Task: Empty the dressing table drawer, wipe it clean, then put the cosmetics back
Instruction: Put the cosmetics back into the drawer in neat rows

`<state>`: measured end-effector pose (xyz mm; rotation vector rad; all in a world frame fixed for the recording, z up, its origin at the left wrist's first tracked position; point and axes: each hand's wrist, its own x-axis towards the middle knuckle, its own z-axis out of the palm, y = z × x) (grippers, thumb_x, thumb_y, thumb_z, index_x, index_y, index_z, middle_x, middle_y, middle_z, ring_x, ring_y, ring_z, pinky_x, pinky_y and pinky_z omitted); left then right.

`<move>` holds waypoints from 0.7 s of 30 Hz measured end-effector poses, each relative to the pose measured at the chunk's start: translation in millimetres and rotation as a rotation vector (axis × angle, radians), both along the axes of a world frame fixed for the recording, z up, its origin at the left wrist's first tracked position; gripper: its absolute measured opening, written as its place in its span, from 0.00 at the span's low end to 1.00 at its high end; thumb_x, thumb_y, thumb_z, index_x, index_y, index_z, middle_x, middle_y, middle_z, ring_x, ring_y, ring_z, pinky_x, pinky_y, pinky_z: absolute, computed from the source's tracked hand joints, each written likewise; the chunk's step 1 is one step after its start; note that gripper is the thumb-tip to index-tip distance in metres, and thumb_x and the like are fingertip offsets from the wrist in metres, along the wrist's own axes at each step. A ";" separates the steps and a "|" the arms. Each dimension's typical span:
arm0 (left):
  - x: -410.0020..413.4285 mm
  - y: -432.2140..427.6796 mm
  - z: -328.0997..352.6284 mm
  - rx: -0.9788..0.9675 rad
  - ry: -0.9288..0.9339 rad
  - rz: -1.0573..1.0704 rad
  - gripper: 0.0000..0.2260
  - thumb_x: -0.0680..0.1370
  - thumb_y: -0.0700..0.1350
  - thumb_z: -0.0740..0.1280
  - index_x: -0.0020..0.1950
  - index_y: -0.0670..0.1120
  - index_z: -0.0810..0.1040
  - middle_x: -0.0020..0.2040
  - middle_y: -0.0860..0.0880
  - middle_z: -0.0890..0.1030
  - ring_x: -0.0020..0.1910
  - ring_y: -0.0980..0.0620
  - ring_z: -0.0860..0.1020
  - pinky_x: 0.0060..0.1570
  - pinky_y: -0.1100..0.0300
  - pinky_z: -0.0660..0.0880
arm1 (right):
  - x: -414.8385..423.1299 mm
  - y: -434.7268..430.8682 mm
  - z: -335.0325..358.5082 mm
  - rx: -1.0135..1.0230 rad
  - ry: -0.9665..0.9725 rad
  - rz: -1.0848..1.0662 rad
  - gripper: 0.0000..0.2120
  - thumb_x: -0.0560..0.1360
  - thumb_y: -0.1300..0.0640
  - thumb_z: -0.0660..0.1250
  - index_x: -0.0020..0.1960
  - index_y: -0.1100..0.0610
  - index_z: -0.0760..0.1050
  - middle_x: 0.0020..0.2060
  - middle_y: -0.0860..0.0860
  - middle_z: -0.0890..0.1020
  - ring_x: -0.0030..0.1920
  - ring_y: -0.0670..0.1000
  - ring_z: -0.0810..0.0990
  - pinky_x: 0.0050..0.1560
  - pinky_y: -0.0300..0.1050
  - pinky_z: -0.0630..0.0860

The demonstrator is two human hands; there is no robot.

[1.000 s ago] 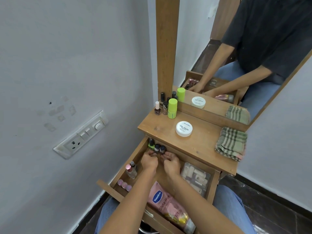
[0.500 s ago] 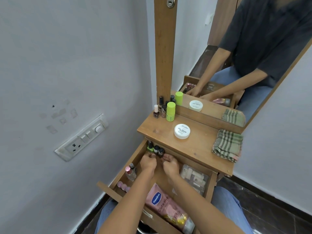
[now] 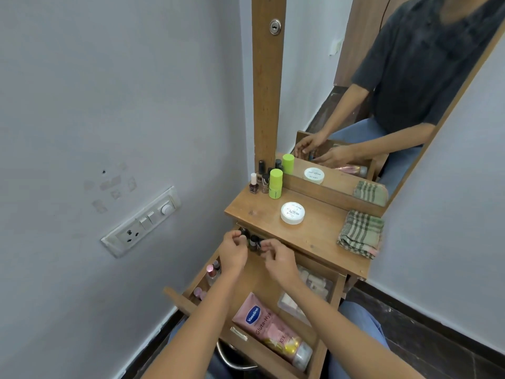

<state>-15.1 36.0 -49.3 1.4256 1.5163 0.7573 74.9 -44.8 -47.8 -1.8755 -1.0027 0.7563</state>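
Pale grey walls meet in a corner, with a switch plate [image 3: 139, 222] on the left one and a wooden dressing table with its mirror [image 3: 382, 105] against the other. On the surface [image 3: 322, 236] stand a white jar [image 3: 292, 213], a green stick [image 3: 275, 184] and small nail polish bottles [image 3: 253, 183] near the mirror post, while a folded checked cloth [image 3: 359, 232] lies at the right edge.

Below it the drawer [image 3: 336, 294] is pulled out. A pink Vaseline tube [image 3: 270, 330] lies near its front, a clear case [image 3: 308, 285] sits on its right side, and pink-capped bottles [image 3: 211, 272] stand along its left wall.

Both hands work at the back of the drawer, just under the surface edge. The left hand [image 3: 233, 251] pinches the first dark-capped bottle [image 3: 243, 232] with curled fingers. The right hand [image 3: 277, 258] appears to pinch the second dark-capped bottle [image 3: 254, 242] just beside it. Whether these 2 bottles touch the drawer floor I cannot tell.
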 end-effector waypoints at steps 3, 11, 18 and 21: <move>2.8 12.0 24.8 0.110 -0.035 -0.002 0.11 0.80 0.41 0.61 0.60 0.42 0.75 0.52 0.46 0.80 0.49 0.50 0.76 0.48 0.62 0.69 | 10.2 14.5 28.8 0.091 -0.219 0.057 0.13 0.76 0.65 0.58 0.56 0.58 0.78 0.50 0.53 0.82 0.49 0.51 0.80 0.54 0.47 0.77; 33.3 69.9 75.5 0.241 0.042 -0.277 0.18 0.79 0.41 0.63 0.68 0.41 0.69 0.62 0.43 0.77 0.57 0.48 0.77 0.53 0.63 0.70 | 63.0 87.2 85.3 0.185 -0.931 -0.043 0.16 0.71 0.65 0.67 0.58 0.58 0.78 0.47 0.58 0.76 0.50 0.59 0.71 0.50 0.51 0.73; 55.1 110.5 73.2 0.272 0.161 -0.379 0.22 0.77 0.37 0.65 0.71 0.44 0.68 0.65 0.39 0.73 0.62 0.42 0.74 0.62 0.53 0.69 | 80.7 137.9 90.7 -0.046 -1.304 -0.005 0.13 0.69 0.53 0.69 0.53 0.53 0.79 0.60 0.55 0.73 0.61 0.61 0.62 0.56 0.56 0.69; 61.1 116.8 67.2 0.274 0.176 -0.406 0.21 0.77 0.38 0.65 0.70 0.46 0.69 0.66 0.41 0.72 0.63 0.43 0.73 0.62 0.53 0.70 | 79.9 146.1 91.1 -0.177 -1.388 -0.001 0.07 0.65 0.50 0.72 0.41 0.51 0.82 0.59 0.52 0.75 0.62 0.61 0.62 0.57 0.54 0.67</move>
